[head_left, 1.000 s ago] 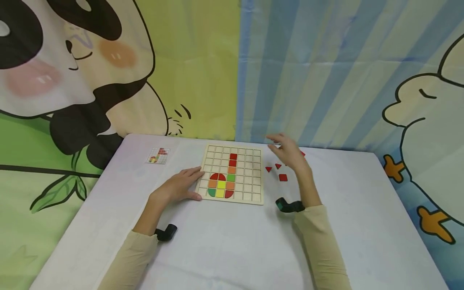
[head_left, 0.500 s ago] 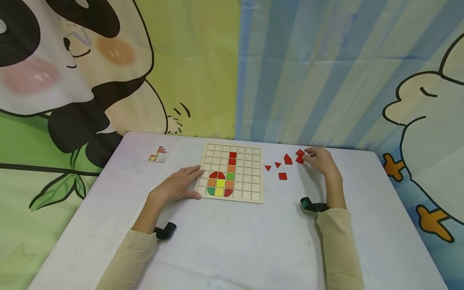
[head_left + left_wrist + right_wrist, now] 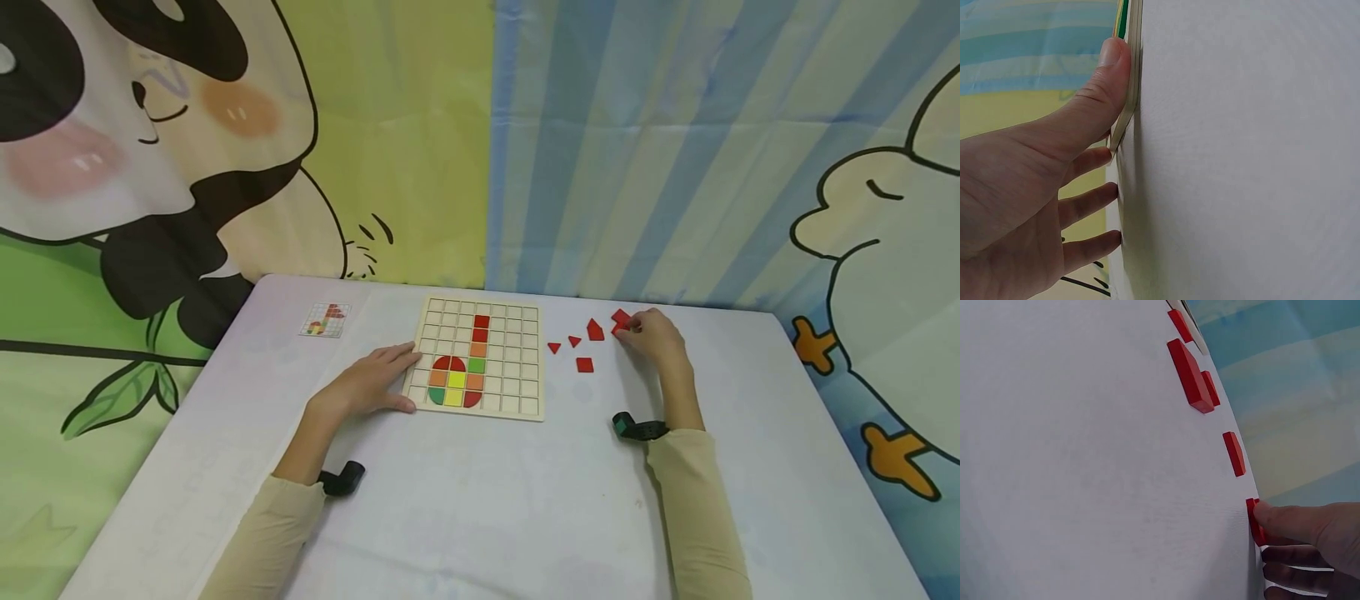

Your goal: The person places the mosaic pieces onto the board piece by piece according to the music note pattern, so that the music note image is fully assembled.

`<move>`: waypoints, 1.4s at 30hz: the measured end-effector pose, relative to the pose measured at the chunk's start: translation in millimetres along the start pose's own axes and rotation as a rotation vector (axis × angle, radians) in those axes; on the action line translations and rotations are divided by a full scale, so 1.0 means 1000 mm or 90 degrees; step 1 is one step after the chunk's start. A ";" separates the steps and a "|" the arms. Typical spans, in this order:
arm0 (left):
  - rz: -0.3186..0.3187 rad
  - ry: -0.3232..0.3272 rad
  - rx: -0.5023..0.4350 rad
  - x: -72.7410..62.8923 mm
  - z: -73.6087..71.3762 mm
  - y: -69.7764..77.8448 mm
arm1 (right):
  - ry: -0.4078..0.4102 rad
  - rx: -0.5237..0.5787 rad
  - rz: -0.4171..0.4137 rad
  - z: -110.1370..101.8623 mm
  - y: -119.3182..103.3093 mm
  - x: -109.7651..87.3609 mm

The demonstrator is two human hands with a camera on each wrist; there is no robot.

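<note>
My left hand (image 3: 366, 384) rests against the left edge of a pale wooden grid board (image 3: 517, 360). In the left wrist view its thumb lies along the board's side, fingers fairly straight. Red, orange, yellow and green tiles fill some squares, including a column topped by red tiles (image 3: 482, 328). To the right of the board, my right hand (image 3: 656, 337) is at a pair of red tiles (image 3: 620, 317) near the far edge. The right wrist view shows its thumb and fingers pinching a red tile (image 3: 1254, 526) low at the table surface.
Between board and right hand lie two small red triangles (image 3: 554, 347), a red house-shaped tile (image 3: 595, 330) and a red square (image 3: 585, 365). A printed pattern card (image 3: 326, 320) lies at the back left. Printed curtains (image 3: 600, 150) hang behind the white table (image 3: 480, 500).
My right hand has swung right from beside the board's far corner to the red tiles, then slightly back left, its fingers closing on one. My left hand stays at the board.
</note>
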State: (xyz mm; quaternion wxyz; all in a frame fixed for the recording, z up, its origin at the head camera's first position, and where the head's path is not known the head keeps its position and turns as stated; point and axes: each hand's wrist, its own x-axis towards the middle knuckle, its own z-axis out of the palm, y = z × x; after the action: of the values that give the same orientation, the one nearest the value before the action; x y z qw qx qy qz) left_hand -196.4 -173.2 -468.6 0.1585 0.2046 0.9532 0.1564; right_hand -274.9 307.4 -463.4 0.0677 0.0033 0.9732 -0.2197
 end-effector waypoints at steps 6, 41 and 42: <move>-0.006 -0.005 0.003 -0.001 -0.001 -0.001 | 0.013 0.004 0.005 0.007 -0.004 0.002; 0.015 0.009 -0.001 -0.005 -0.002 0.004 | -0.116 0.159 -0.246 0.077 -0.181 0.069; 0.016 0.010 -0.001 -0.006 -0.002 0.004 | -0.118 0.154 -0.247 0.078 -0.182 0.070</move>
State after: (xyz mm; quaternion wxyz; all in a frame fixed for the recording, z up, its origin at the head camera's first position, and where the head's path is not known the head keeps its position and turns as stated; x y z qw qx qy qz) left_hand -191.1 -173.0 -463.7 0.1491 0.2151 0.9517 0.1608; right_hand -340.5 107.7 -464.4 0.1124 -0.1962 0.9118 -0.3427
